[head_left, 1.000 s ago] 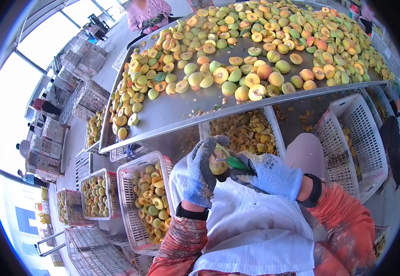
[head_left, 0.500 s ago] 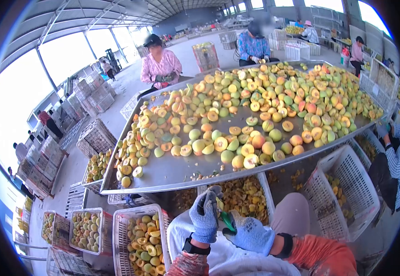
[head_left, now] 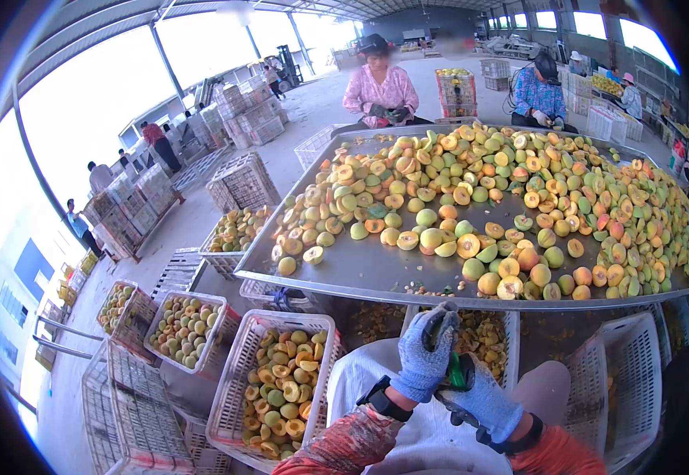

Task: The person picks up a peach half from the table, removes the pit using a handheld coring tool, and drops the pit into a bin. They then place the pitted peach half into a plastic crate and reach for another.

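Note:
My left hand (head_left: 425,355), in a blue knitted glove with dark palm and fingers, is raised in front of the table edge. Its fingers are curled closed; whatever lies inside them is hidden. Just below and to the right, my right hand (head_left: 487,405) in a matching glove is closed round a green-handled tool (head_left: 458,370), whose working end I cannot see. The tool points up toward the left hand. Behind both hands, halved peaches (head_left: 431,239) in yellow, green and orange lie heaped on a metal table (head_left: 344,267).
Below the table edge, a crate holds fruit scraps (head_left: 483,336). A white crate (head_left: 228,380) of peach halves stands at left, and another crate (head_left: 633,380) at right. Across the table sit a person in pink (head_left: 381,89) and one in blue (head_left: 536,96). Stacked crates (head_left: 245,182) stand farther left.
The view has swung left, so the table and crates sit farther right. Both hands stay close together, and the right hand keeps hold of the green-handled tool.

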A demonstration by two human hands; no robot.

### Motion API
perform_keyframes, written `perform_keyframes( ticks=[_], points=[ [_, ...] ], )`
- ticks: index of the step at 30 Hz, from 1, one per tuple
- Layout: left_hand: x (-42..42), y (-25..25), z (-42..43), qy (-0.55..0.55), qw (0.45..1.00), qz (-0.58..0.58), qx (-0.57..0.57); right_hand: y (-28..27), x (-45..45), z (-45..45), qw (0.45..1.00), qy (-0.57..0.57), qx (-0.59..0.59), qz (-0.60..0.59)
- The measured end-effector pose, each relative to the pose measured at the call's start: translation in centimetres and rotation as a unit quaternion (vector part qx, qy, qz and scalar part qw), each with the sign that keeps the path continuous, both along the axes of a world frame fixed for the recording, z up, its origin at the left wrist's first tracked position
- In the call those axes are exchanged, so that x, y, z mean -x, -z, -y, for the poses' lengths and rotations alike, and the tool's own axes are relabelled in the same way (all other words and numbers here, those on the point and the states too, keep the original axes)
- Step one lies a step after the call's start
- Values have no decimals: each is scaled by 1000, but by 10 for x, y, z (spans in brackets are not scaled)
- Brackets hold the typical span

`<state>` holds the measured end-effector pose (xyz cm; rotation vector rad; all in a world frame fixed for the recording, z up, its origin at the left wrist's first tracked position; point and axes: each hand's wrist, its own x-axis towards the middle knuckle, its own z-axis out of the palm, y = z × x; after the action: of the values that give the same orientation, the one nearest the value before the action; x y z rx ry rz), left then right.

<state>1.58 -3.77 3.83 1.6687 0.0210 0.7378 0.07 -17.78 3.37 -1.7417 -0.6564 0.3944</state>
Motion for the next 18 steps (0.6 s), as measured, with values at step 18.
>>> perform_keyframes(
  ticks=[18],
  points=[
    [-19, -10, -10, 88, 988, 27, -123, -43, 1, 5, 961, 25, -21, -274]
  ],
)
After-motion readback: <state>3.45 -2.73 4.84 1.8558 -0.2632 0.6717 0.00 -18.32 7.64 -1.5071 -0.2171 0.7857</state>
